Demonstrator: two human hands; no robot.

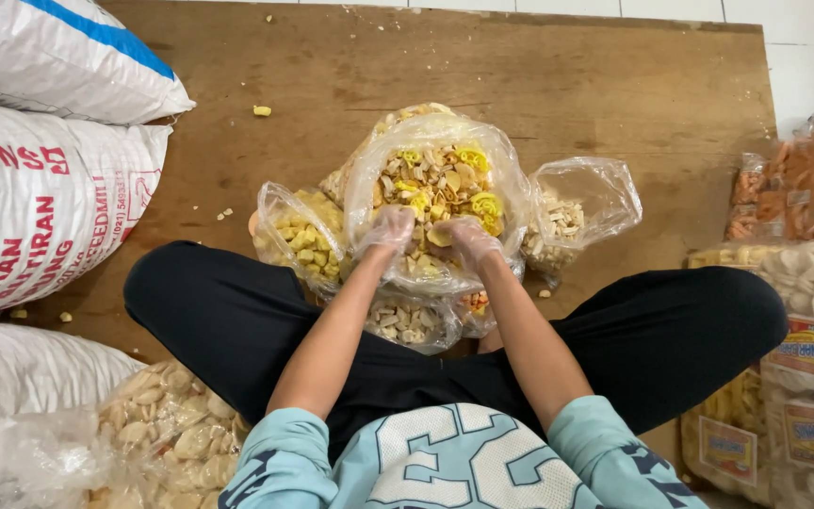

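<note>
Clear crinkled plastic bag (435,141) of mixed crackers, mouth up (roughly round). Gloved left hand (390,229) and right hand (468,238) inside, loosely cupping crackers.

left hand (390,229): thin clear disposable glove, crinkled, ending at the wrist | right hand (468,238): same clear glove | forearms: bare below pale teal sleeves (284,451) with dark navy print near the cuffs | shirt front (445,462): pale teal, large white numerals outlined in dark | trousers (228,311): plain black, either side of the shirt
</note>
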